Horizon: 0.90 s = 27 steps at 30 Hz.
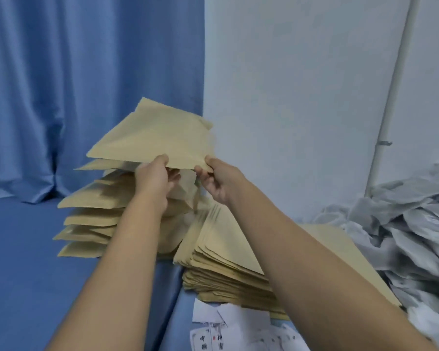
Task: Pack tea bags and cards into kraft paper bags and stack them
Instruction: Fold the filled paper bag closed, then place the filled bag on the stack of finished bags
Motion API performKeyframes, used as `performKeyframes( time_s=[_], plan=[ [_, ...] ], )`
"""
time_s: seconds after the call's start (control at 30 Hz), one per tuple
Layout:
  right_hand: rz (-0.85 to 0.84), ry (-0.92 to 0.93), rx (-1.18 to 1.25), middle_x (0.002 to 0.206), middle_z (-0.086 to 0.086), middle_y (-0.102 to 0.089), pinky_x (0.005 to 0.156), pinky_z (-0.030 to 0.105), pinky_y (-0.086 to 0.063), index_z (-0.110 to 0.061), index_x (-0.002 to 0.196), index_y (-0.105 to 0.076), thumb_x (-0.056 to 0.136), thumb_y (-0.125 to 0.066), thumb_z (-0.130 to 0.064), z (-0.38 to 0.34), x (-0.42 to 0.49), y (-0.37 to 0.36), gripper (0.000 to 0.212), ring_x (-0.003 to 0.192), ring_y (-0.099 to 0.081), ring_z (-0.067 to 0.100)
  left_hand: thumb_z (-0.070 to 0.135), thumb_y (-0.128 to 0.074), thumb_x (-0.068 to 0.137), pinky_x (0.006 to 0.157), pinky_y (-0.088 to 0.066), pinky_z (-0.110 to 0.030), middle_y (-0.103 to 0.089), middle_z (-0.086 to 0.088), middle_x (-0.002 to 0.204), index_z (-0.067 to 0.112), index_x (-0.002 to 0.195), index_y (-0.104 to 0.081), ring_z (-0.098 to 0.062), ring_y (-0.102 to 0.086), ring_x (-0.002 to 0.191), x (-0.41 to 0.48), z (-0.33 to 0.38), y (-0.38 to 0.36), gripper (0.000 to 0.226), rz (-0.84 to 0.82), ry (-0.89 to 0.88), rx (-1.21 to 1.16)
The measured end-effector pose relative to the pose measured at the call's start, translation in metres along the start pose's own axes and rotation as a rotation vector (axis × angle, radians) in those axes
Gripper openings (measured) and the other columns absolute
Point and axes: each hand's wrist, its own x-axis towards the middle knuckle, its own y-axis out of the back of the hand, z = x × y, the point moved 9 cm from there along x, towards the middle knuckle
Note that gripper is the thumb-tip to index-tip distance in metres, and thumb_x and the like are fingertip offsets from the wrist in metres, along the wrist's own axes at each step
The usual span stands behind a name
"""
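I am pinching the near edge of a kraft paper bag with my left hand and right hand, holding it just above the stack of packed bags. Several bulging bags are lying there already, though I cannot see inside them. A thick pile of flat empty bags, a heap of grey tea bags and cards are waiting, so I judge much is left.

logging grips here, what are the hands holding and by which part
One kraft paper bag: left hand and right hand pinch its near edge.
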Motion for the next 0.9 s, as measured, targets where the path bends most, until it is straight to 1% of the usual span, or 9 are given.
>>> performKeyframes(
  time_s=[0.13, 0.23, 0.3, 0.43, 0.53, 0.6, 0.7, 0.8, 0.9],
  plan=[
    [0.042, -0.064, -0.017, 0.118, 0.019, -0.059, 0.036, 0.017, -0.047, 0.000, 0.099, -0.051, 0.098, -0.047, -0.003, 0.030, 0.039, -0.013, 0.005, 0.037, -0.060, 0.015, 0.023, -0.037, 0.103, 0.033, -0.031, -0.011, -0.051, 0.002, 0.037, 0.012, 0.079, -0.044, -0.005, -0.042, 0.027, 0.049, -0.018, 0.024, 0.027, 0.002, 0.124, 0.292],
    [0.036, -0.068, 0.110, 0.132, 0.020, -0.051, 0.048, 0.019, -0.054, 0.005, 0.104, -0.054, 0.095, -0.050, 0.003, 0.043, 0.051, -0.018, 0.010, 0.085, -0.067, 0.029, 0.017, -0.035, 0.104, 0.031, -0.031, -0.011, -0.047, 0.004, 0.033, 0.013, 0.080, -0.041, -0.005, -0.040, 0.026, 0.067, -0.022, 0.029, 0.025, -0.016, 0.164, 0.125],
    [0.012, -0.033, 0.229, 0.132, 0.022, -0.050, 0.072, 0.023, -0.056, 0.012, 0.120, -0.050, 0.093, -0.051, 0.007, 0.042, 0.054, -0.027, 0.027, 0.112, -0.058, 0.034, 0.013, -0.034, 0.104, 0.038, -0.043, -0.014, -0.061, -0.002, 0.052, 0.010, 0.090, -0.044, -0.006, -0.057, 0.043, 0.071, -0.019, 0.026, 0.017, -0.039, 0.135, -0.017],
    [-0.075, -0.005, 0.292, 0.112, 0.024, -0.054, 0.102, 0.030, -0.044, 0.018, 0.127, -0.042, 0.091, -0.046, 0.016, 0.037, 0.049, -0.047, 0.036, 0.123, -0.052, 0.032, -0.002, -0.039, 0.099, 0.075, -0.055, -0.028, -0.060, -0.015, 0.115, -0.002, 0.123, -0.039, -0.022, -0.063, 0.101, 0.068, -0.007, 0.031, 0.024, 0.034, 0.015, -0.359],
    [-0.134, -0.047, 0.272, 0.119, 0.026, -0.055, 0.106, 0.030, -0.041, 0.017, 0.125, -0.043, 0.094, -0.042, 0.014, 0.041, 0.037, -0.051, 0.032, 0.125, -0.051, 0.030, -0.007, -0.040, 0.097, 0.072, -0.057, -0.028, -0.059, -0.015, 0.112, 0.003, 0.139, -0.026, -0.021, -0.067, 0.098, 0.051, -0.004, 0.050, 0.046, 0.159, -0.094, -0.452],
    [-0.154, -0.052, 0.273, 0.126, 0.029, -0.053, 0.103, 0.032, -0.043, 0.014, 0.117, -0.049, 0.094, -0.043, 0.012, 0.042, 0.024, -0.044, 0.024, 0.124, -0.053, 0.032, -0.004, -0.044, 0.096, 0.062, -0.056, -0.023, -0.062, -0.015, 0.097, 0.003, 0.126, -0.038, -0.018, -0.070, 0.078, 0.033, -0.011, 0.053, 0.032, 0.172, -0.092, -0.463],
    [-0.138, -0.028, 0.286, 0.110, 0.026, -0.056, 0.089, 0.032, -0.052, 0.008, 0.099, -0.051, 0.094, -0.045, 0.010, 0.036, -0.001, -0.018, 0.009, 0.114, -0.060, 0.033, 0.001, -0.048, 0.095, 0.055, -0.051, -0.019, -0.062, -0.010, 0.081, 0.007, 0.096, -0.052, -0.013, -0.063, 0.062, -0.001, -0.035, 0.042, 0.008, 0.120, -0.008, -0.335],
    [-0.066, 0.049, 0.033, 0.105, 0.018, -0.061, 0.071, 0.024, -0.057, 0.004, 0.099, -0.055, 0.092, -0.047, 0.010, 0.024, -0.026, 0.027, 0.012, 0.084, -0.067, 0.023, 0.002, -0.051, 0.094, 0.054, -0.050, -0.018, -0.064, -0.007, 0.077, 0.009, 0.090, -0.056, -0.011, -0.062, 0.057, -0.039, -0.060, 0.021, 0.009, 0.049, 0.076, -0.231],
    [-0.001, 0.145, -0.411, 0.095, 0.013, -0.066, 0.072, 0.021, -0.056, 0.003, 0.108, -0.059, 0.091, -0.047, 0.009, 0.013, -0.055, 0.071, 0.022, 0.072, -0.067, 0.013, 0.001, -0.051, 0.093, 0.051, -0.050, -0.018, -0.065, -0.007, 0.072, 0.008, 0.090, -0.056, -0.009, -0.062, 0.051, -0.078, -0.080, -0.007, 0.009, -0.050, 0.120, -0.186]
  ],
)
